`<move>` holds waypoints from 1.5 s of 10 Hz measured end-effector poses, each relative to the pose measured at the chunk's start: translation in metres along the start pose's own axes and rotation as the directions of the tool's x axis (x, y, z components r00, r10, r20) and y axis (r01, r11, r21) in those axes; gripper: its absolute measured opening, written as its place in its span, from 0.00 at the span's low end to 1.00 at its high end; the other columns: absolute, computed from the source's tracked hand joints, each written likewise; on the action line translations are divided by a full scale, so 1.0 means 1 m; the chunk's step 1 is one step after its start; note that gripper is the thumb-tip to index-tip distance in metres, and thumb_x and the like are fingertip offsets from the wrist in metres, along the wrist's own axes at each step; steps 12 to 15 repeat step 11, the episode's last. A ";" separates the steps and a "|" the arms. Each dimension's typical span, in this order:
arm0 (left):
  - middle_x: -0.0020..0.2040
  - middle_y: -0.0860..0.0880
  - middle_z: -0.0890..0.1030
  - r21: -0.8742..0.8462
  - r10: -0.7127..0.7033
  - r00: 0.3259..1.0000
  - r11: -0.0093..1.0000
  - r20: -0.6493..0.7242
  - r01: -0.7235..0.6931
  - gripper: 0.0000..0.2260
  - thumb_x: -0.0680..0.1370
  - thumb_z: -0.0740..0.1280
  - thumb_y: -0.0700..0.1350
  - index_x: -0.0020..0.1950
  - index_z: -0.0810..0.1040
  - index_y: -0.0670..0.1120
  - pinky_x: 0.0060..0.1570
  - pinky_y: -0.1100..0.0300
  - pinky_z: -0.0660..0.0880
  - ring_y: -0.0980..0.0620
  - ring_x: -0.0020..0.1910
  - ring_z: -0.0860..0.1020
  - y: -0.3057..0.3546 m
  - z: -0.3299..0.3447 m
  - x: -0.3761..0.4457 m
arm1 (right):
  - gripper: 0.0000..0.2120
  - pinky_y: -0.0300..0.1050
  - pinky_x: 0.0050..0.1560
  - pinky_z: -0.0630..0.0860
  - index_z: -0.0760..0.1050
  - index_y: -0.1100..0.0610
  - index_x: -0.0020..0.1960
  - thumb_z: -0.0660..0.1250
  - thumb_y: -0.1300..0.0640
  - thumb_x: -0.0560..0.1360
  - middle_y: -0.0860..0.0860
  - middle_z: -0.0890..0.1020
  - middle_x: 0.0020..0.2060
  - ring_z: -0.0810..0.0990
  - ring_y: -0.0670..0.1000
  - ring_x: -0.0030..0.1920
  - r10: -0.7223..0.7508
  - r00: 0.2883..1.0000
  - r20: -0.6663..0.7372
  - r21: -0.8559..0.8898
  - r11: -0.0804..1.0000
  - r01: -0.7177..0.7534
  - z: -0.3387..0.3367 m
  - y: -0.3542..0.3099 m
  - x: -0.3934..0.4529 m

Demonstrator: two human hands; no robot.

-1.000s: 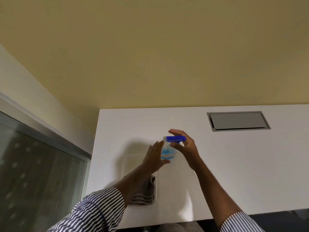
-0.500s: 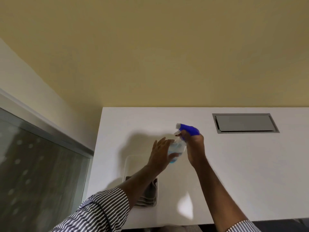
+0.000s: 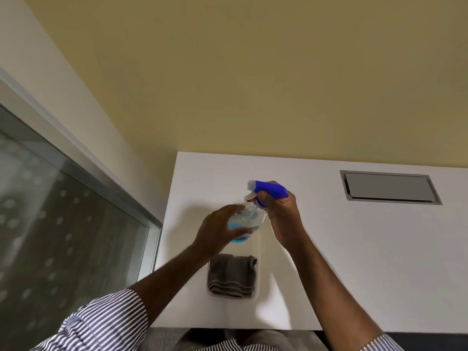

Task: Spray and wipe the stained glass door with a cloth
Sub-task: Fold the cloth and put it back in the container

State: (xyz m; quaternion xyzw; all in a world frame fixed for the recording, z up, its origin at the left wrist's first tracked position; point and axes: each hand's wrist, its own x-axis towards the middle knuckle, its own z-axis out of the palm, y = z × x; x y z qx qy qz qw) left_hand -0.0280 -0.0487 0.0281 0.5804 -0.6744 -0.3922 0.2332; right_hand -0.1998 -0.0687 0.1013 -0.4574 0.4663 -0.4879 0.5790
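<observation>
While the right hand (image 3: 281,214) wraps around the neck of a spray bottle (image 3: 247,219), fingers curled under its blue trigger head (image 3: 269,190), the left hand (image 3: 217,230) cups the clear body from the side, thumb and fingers pressed against the plastic. Held up above the white table (image 3: 354,262), the bottle is tilted, its pale nozzle pointing up and left, and blue liquid pools in its lower part. Just below the hands a grey cloth (image 3: 231,276) lies folded in a shallow white tray (image 3: 258,249) on the table. At the far left the glass door (image 3: 58,224), framed in grey metal, shows pale round spots scattered over its dark, streaky pane. Both forearms are bare, with striped sleeves (image 3: 101,323) pushed back. A grey rectangular hatch (image 3: 390,187) sits flush in the table to the right.
</observation>
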 end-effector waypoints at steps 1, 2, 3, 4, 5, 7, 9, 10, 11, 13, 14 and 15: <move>0.60 0.53 0.82 0.022 -0.027 1.000 0.999 0.001 0.027 0.28 0.73 0.76 0.57 0.69 0.74 0.50 0.57 0.64 0.75 0.58 0.55 0.79 -0.014 0.001 -0.007 | 0.16 0.45 0.51 0.82 0.84 0.54 0.51 0.70 0.47 0.68 0.50 0.87 0.43 0.85 0.54 0.48 0.042 0.999 0.004 -0.088 0.995 -0.042 0.015 0.015 -0.003; 0.60 0.51 0.83 0.057 -0.047 0.999 0.997 -0.006 0.048 0.27 0.73 0.75 0.58 0.68 0.76 0.49 0.56 0.66 0.75 0.54 0.57 0.81 -0.027 0.007 -0.006 | 0.11 0.46 0.49 0.84 0.83 0.50 0.47 0.71 0.46 0.68 0.51 0.86 0.44 0.86 0.54 0.47 0.034 0.999 0.035 -0.206 0.978 -0.026 0.021 0.030 -0.006; 0.61 0.49 0.83 0.102 -0.065 0.998 0.993 -0.024 0.067 0.28 0.73 0.75 0.59 0.68 0.76 0.48 0.56 0.69 0.71 0.52 0.58 0.80 -0.039 0.015 -0.005 | 0.07 0.46 0.50 0.84 0.81 0.50 0.49 0.74 0.52 0.72 0.51 0.85 0.46 0.86 0.55 0.48 0.062 0.995 0.077 -0.345 0.938 -0.032 0.021 0.044 -0.007; 0.62 0.49 0.82 0.098 -0.067 0.997 0.993 -0.037 0.071 0.29 0.72 0.75 0.61 0.68 0.76 0.49 0.59 0.67 0.72 0.51 0.60 0.79 -0.050 0.026 -0.005 | 0.08 0.46 0.51 0.84 0.81 0.50 0.49 0.74 0.53 0.71 0.49 0.85 0.45 0.85 0.56 0.48 0.126 0.990 0.067 -0.358 0.929 -0.094 0.020 0.052 -0.007; 0.61 0.51 0.82 0.092 -0.075 0.996 0.993 -0.039 0.078 0.31 0.71 0.74 0.63 0.69 0.75 0.50 0.59 0.64 0.76 0.53 0.58 0.80 -0.057 0.033 -0.004 | 0.08 0.45 0.50 0.84 0.82 0.50 0.50 0.73 0.54 0.71 0.47 0.86 0.45 0.85 0.55 0.50 0.135 0.986 0.097 -0.338 0.937 -0.095 0.014 0.058 -0.008; 0.62 0.51 0.81 0.107 -0.083 0.996 0.990 -0.036 0.087 0.31 0.72 0.74 0.63 0.70 0.74 0.50 0.58 0.64 0.76 0.53 0.58 0.80 -0.061 0.034 -0.001 | 0.07 0.40 0.49 0.83 0.82 0.53 0.52 0.73 0.63 0.76 0.49 0.86 0.48 0.86 0.47 0.49 0.174 0.978 0.117 -0.355 0.927 -0.122 0.010 0.058 -0.004; 0.63 0.49 0.80 0.146 -0.126 0.992 0.981 -0.003 0.125 0.29 0.74 0.73 0.61 0.69 0.74 0.48 0.58 0.65 0.73 0.51 0.60 0.79 -0.061 0.033 -0.003 | 0.11 0.45 0.56 0.84 0.82 0.48 0.55 0.71 0.56 0.73 0.46 0.86 0.52 0.84 0.50 0.56 0.201 0.972 0.125 -0.316 0.936 -0.153 0.015 0.050 0.002; 0.65 0.48 0.79 0.163 -0.119 0.993 0.980 0.026 0.113 0.29 0.75 0.74 0.58 0.70 0.72 0.47 0.59 0.68 0.69 0.51 0.62 0.78 -0.067 0.034 -0.004 | 0.13 0.46 0.56 0.83 0.81 0.47 0.56 0.71 0.55 0.71 0.46 0.85 0.55 0.83 0.51 0.58 0.200 0.969 0.142 -0.306 0.940 -0.148 0.013 0.051 0.001; 0.67 0.47 0.77 0.101 -0.103 0.994 0.990 0.046 0.098 0.29 0.75 0.76 0.50 0.72 0.70 0.46 0.67 0.62 0.72 0.51 0.65 0.77 -0.071 0.031 -0.007 | 0.16 0.45 0.55 0.83 0.81 0.48 0.57 0.72 0.51 0.69 0.48 0.85 0.57 0.83 0.52 0.58 0.209 0.966 0.151 -0.272 0.948 -0.163 0.011 0.045 -0.001; 0.67 0.47 0.77 0.101 -0.103 0.994 0.990 0.046 0.098 0.29 0.75 0.76 0.50 0.72 0.70 0.46 0.67 0.62 0.72 0.51 0.65 0.77 -0.071 0.031 -0.007 | 0.16 0.45 0.55 0.83 0.81 0.48 0.57 0.72 0.51 0.69 0.48 0.85 0.57 0.83 0.52 0.58 0.209 0.966 0.151 -0.272 0.948 -0.163 0.011 0.045 -0.001; 0.67 0.47 0.77 0.101 -0.103 0.994 0.990 0.046 0.098 0.29 0.75 0.76 0.50 0.72 0.70 0.46 0.67 0.62 0.72 0.51 0.65 0.77 -0.071 0.031 -0.007 | 0.16 0.45 0.55 0.83 0.81 0.48 0.57 0.72 0.51 0.69 0.48 0.85 0.57 0.83 0.52 0.58 0.209 0.966 0.151 -0.272 0.948 -0.163 0.011 0.045 -0.001; 0.67 0.47 0.77 0.101 -0.103 0.994 0.990 0.046 0.098 0.29 0.75 0.76 0.50 0.72 0.70 0.46 0.67 0.62 0.72 0.51 0.65 0.77 -0.071 0.031 -0.007 | 0.16 0.45 0.55 0.83 0.81 0.48 0.57 0.72 0.51 0.69 0.48 0.85 0.57 0.83 0.52 0.58 0.209 0.966 0.151 -0.272 0.948 -0.163 0.011 0.045 -0.001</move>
